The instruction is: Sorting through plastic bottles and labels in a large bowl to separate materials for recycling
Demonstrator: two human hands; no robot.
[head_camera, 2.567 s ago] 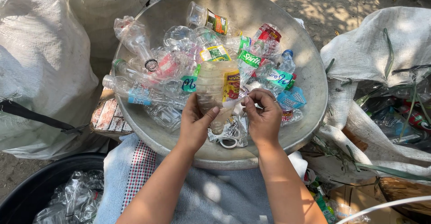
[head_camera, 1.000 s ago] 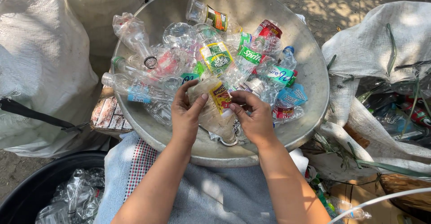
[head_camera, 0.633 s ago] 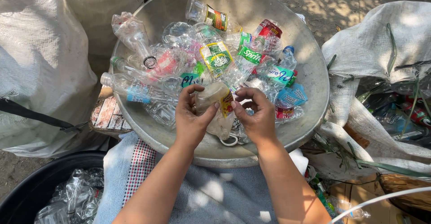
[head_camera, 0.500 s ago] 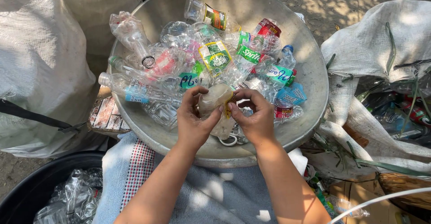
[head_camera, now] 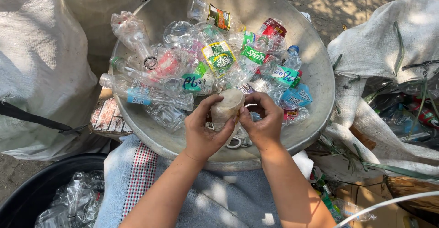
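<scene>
Head view showed a pale, cloudy plastic bottle [head_camera: 225,108] gripped between both hands just above the near rim of a wide metal basin [head_camera: 315,68]. The left hand [head_camera: 204,129] wrapped its fingers round the bottle's body, seemingly to steady it, while the right hand [head_camera: 262,120] pinched at its side with thumb and fingertips, as if working at the surface; what exactly the fingertips caught could not be told. Behind the bottle lay a heap of crushed clear bottles [head_camera: 206,63] with green, red and blue labels, filling the basin's middle and leaving bare metal along the far wall and the right side. The basin rested on the person's lap over a blue cloth [head_camera: 128,177]. A large white sack [head_camera: 36,72] pressed close on the left, another sack [head_camera: 393,40] on the right, and a black tub [head_camera: 27,196] of stripped bottles sat low left, so free room lay mostly above the basin.
</scene>
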